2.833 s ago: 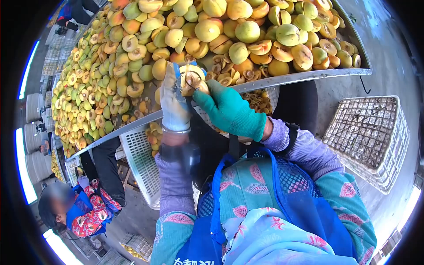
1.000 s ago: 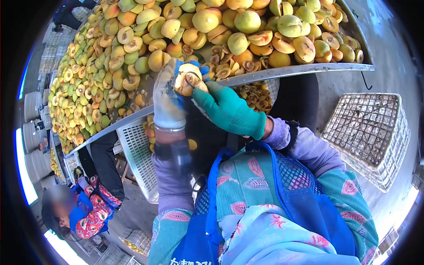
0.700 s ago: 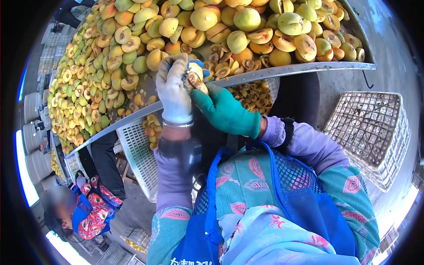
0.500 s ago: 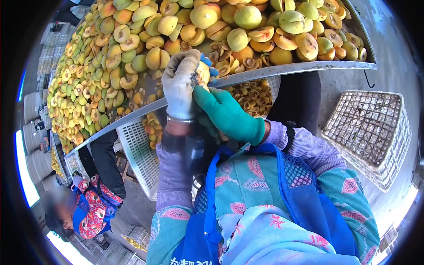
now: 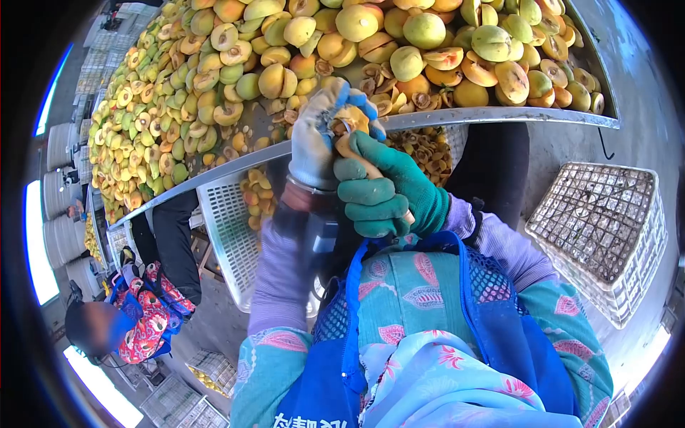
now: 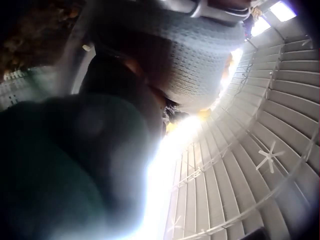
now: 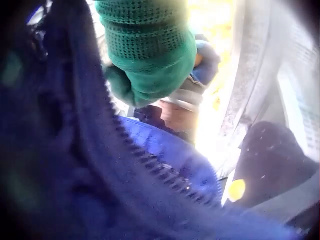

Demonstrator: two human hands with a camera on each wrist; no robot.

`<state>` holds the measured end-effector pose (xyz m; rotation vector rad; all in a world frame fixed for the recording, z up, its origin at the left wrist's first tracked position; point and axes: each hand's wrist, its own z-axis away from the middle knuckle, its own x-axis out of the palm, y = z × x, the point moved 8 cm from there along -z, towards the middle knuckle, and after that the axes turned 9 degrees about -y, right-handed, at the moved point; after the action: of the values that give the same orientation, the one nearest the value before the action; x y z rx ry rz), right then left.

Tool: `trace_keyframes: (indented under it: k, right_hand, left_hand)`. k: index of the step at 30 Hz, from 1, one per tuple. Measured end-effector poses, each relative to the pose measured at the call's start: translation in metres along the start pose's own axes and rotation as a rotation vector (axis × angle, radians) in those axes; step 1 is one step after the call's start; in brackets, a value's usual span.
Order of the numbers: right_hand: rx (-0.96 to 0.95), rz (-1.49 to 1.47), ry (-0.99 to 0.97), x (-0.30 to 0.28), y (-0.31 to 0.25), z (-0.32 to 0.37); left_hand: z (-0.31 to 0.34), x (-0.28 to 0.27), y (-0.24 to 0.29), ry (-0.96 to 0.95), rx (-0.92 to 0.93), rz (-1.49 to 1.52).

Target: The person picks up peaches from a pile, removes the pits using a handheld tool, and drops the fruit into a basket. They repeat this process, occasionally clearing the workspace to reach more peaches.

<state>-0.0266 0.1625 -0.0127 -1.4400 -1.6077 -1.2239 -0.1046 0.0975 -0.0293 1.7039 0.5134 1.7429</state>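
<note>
In the head view, my left hand (image 5: 314,146), in a white glove with blue fingers, holds a yellow peach piece (image 5: 354,120) at the tray's near edge. My right hand (image 5: 403,189), in a green glove, has its fingers curled round a wooden-handled tool (image 5: 365,164). The handle slants up to the peach, where the tool's working end is hidden. The left wrist view shows the white knit of the left hand (image 6: 195,65) above the dark green right glove (image 6: 70,155). In the right wrist view, the right hand (image 7: 155,70) overlaps the left hand's blue fingers (image 7: 206,67).
A metal-rimmed tray (image 5: 499,114) bears a heap of whole and halved peaches (image 5: 285,43). Beneath it stand a white crate (image 5: 228,242) and a heap of pits and scraps (image 5: 428,153). An upturned crate (image 5: 599,221) stands right; another person (image 5: 146,314) sits left.
The right hand has turned its curled fingers upward, bringing the wooden handle into sight. The left hand has closed over the peach, whose cut face was plainer earlier.
</note>
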Motion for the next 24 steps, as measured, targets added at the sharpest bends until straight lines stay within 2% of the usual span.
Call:
trace_keyframes:
  k: [1, 3, 5, 6, 7, 8, 9, 10, 12, 14, 15, 16, 17, 18, 19, 21, 22, 24]
  right_hand:
    - [-0.004, -0.029, -0.044, 0.005, 0.000, -0.003]
    - [0.015, -0.068, -0.149, 0.022, 0.003, -0.005]
    - [-0.046, -0.003, -0.075, 0.025, -0.008, 0.014]
    - [-0.080, 0.032, -0.038, 0.026, -0.017, 0.026]
    - [-0.121, 0.096, 0.243, -0.009, -0.027, 0.045]
    - [-0.078, 0.149, 0.425, -0.024, -0.026, 0.050]
    - [-0.032, 0.192, 0.612, -0.039, -0.021, 0.056]
    - [0.015, 0.238, 0.797, -0.051, -0.016, 0.063]
    - [-0.038, 0.599, 0.799, -0.030, -0.031, 0.052]
    - [-0.045, 1.013, 0.861, -0.012, -0.052, 0.051]
    - [-0.057, 1.049, 0.872, -0.008, -0.056, 0.054]
    - [-0.095, 1.083, 0.888, -0.002, -0.061, 0.054]
    - [-0.128, 1.110, 0.901, 0.004, -0.062, 0.050]
    - [-0.165, 1.136, 0.910, 0.007, -0.065, 0.045]
    - [-0.244, 1.359, 0.898, 0.012, -0.073, 0.037]
    - [-0.391, 1.811, 0.847, 0.018, -0.084, 0.018]
    - [-0.376, 1.873, 0.843, 0.016, -0.084, 0.009]
    - [-0.367, 2.044, 0.839, 0.017, -0.084, -0.002]
  left_hand:
    - [0.004, 0.001, 0.000, 0.028, -0.028, 0.130]
    - [0.036, -0.020, 0.032, 0.313, 0.346, -0.560]
    - [0.080, -0.034, 0.062, 0.552, 0.392, -0.876]
    - [0.105, -0.056, 0.084, 0.655, 0.252, -0.837]
    - [0.108, -0.069, 0.103, 0.731, 0.068, -1.012]
    - [0.113, -0.077, 0.115, 0.813, -0.126, -1.175]
    - [0.099, -0.073, 0.135, 0.900, -0.214, -1.607]
    - [0.074, -0.050, 0.140, 0.845, -0.041, -1.917]
    - [0.010, -0.052, 0.128, 0.726, -0.071, -2.089]
    - [-0.026, -0.091, 0.123, 0.519, -0.109, -2.212]
    - [-0.044, -0.109, 0.120, 0.412, -0.120, -2.265]
    - [-0.046, -0.122, 0.125, 0.365, -0.132, -2.232]
    - [-0.036, -0.130, 0.131, 0.346, -0.111, -2.076]
    - [-0.022, -0.134, 0.138, 0.381, -0.055, -1.670]
    - [-0.006, -0.138, 0.135, 0.382, 0.009, -1.212]
    - [0.020, -0.093, 0.110, 0.296, 0.078, -0.630]
    - [0.024, -0.081, 0.098, 0.268, 0.106, -0.507]
    - [0.022, -0.060, 0.075, 0.221, 0.171, -0.463]
